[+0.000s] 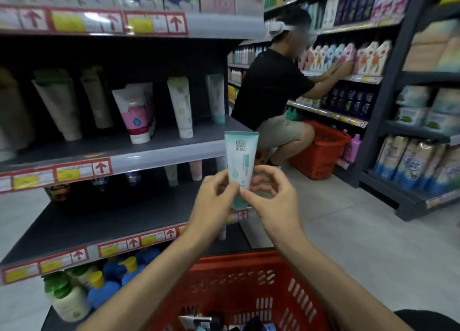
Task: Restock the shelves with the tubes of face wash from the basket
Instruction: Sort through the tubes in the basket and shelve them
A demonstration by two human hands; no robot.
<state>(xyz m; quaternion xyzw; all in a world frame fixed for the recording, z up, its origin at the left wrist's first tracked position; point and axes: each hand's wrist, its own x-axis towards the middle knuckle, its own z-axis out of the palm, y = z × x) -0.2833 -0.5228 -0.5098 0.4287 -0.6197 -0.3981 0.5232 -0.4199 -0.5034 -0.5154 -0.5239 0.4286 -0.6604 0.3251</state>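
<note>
- One tube [241, 161] stands upright, cap down, dead centre in your view, just in front of the shelf [149, 154] edge. Your left grip [214, 203] and right grip [271, 201] both pinch its lower part with curled fingers.
- Two red baskets: your basket [249, 281] at 6 o'clock, a far basket [321, 151] on the floor at 3 o'clock.
- Five shelved tubes [180, 106] read clearly at 9 to 10 o'clock. Others behind the pink one and at the left edge are blurred.
- Your basket's contents are cut off at the bottom and too dark to name.
- One person [273, 89] crouches at 1 o'clock.
</note>
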